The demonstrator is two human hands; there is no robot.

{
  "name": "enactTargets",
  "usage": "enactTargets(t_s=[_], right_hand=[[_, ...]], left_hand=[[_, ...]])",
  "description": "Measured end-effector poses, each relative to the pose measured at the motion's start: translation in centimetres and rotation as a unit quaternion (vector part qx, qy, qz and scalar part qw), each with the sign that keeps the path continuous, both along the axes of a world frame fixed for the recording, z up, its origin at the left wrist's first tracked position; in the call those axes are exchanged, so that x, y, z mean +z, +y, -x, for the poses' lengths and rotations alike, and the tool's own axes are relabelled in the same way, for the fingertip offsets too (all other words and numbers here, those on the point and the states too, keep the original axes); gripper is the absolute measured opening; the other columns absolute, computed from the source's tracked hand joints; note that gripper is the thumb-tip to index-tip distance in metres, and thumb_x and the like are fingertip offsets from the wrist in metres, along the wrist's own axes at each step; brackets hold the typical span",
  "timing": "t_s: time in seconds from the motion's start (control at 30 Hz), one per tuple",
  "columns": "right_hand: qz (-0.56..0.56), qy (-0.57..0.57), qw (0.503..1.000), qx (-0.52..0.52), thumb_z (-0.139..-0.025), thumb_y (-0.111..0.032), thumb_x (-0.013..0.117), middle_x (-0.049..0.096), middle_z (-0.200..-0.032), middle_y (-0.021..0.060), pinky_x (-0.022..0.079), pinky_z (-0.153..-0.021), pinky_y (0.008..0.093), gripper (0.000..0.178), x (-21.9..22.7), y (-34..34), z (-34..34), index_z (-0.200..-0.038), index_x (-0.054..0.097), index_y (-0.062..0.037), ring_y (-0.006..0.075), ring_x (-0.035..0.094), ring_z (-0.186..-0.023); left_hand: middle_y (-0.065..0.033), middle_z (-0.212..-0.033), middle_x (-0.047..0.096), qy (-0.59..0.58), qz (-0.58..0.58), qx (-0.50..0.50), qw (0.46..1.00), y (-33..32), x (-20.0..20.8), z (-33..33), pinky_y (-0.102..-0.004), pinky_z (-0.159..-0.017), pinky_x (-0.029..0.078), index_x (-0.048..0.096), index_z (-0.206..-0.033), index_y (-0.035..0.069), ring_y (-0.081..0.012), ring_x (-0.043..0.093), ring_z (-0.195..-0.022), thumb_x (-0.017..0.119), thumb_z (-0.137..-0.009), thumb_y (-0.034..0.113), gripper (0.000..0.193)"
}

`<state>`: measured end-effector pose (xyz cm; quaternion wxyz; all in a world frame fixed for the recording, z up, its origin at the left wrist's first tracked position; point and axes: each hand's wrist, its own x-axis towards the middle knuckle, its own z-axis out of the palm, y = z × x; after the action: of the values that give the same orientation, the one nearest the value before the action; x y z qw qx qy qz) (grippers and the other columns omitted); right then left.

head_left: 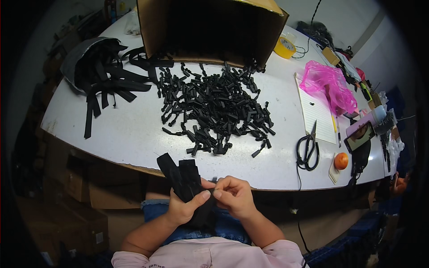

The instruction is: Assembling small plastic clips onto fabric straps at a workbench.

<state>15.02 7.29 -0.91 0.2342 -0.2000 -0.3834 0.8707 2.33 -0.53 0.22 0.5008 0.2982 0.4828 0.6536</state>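
The left hand (185,207) is clamping black straps (190,173) just off the near edge of the desk (127,138), seemingly steadying them for the right hand (237,196), whose thumb and forefinger are pinching together just beside them, on what I can't quite tell. Small black pieces (214,102) are lying heaped farther off, probably for easy reach, before a cardboard box (153,38).

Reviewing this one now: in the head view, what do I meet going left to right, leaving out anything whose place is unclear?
Grey bag → left hand holding black strips → right hand → yellow tape roll → scissors → round orange fruit → phone.
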Motion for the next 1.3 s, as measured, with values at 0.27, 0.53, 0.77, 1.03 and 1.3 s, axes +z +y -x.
enactTargets(t_s=[0.27, 0.53, 0.77, 1.03, 1.3], right_hand=[[-0.334, -0.06, 0.931, -0.137, -0.078, -0.002, 0.053, 0.048, -0.072, 0.0027, 0.033, -0.051, 0.0153, 0.005, -0.6, -1.3, 0.6, -0.081, 0.051, 0.0019, 0.0035, 0.041, -0.057], [-0.103, -0.036, 0.991, -0.081, -0.078, -0.004, 0.054, 0.049, -0.068, 0.0026, 0.035, -0.05, 0.0174, 0.008, -0.5, -1.6, 0.0, -0.084, 0.051, 0.0006, 0.0064, 0.043, -0.056], [-0.452, -0.085, 0.871, -0.171, -0.073, -0.004, 0.06, 0.05, -0.066, 0.0045, 0.035, -0.047, 0.0161, 0.014, 0.3, -0.6, 0.2, -0.083, 0.052, 0.0007, 0.0058, 0.043, -0.052], [-0.398, -0.138, 0.9, 0.117, -0.071, -0.01, 0.062, 0.044, -0.049, 0.0016, 0.035, -0.039, 0.0211, 0.019, -0.2, -1.0, -1.0, -0.061, 0.048, -0.0021, 0.0091, 0.044, -0.042], [-0.695, -0.196, 0.653, -0.227, -0.062, -0.009, 0.064, 0.054, -0.076, 0.0058, 0.042, -0.047, 0.0276, 0.034, 1.6, -0.9, 0.6, -0.096, 0.057, -0.0048, 0.0185, 0.052, -0.056]], left_hand=[[-0.0054, -0.085, 0.055, 0.06, -0.07, 0.026, 0.995, 0.0, -0.4, -0.2, -0.0247, -0.073, 0.042, 0.054, -0.092, 0.0, -0.0117, 0.052, -0.08, 0.055, -0.076, 0.002, 0.016], [-0.0059, -0.082, 0.051, 0.154, -0.075, -0.016, 0.985, -0.2, 0.2, 0.5, -0.0229, -0.066, 0.04, 0.053, -0.087, 0.002, -0.0113, 0.049, -0.073, 0.057, -0.075, 0.009, 0.014], [-0.0033, -0.077, 0.05, 0.052, -0.017, -0.025, 0.998, -0.1, -0.5, 0.3, -0.0169, -0.048, 0.037, 0.051, -0.082, 0.003, -0.0064, 0.046, -0.058, 0.058, -0.077, 0.012, 0.012], [-0.0031, -0.068, 0.054, 0.037, 0.029, 0.035, 0.998, 0.1, -0.4, 1.4, -0.0182, -0.047, 0.038, 0.054, -0.084, 0.001, -0.0061, 0.047, -0.052, 0.056, -0.079, 0.013, 0.014], [-0.0029, -0.066, 0.054, 0.027, 0.085, -0.109, 0.99, 0.1, -1.6, 1.6, -0.0179, -0.042, 0.036, 0.054, -0.09, 0.0, -0.0052, 0.045, -0.047, 0.056, -0.078, 0.013, 0.018]])
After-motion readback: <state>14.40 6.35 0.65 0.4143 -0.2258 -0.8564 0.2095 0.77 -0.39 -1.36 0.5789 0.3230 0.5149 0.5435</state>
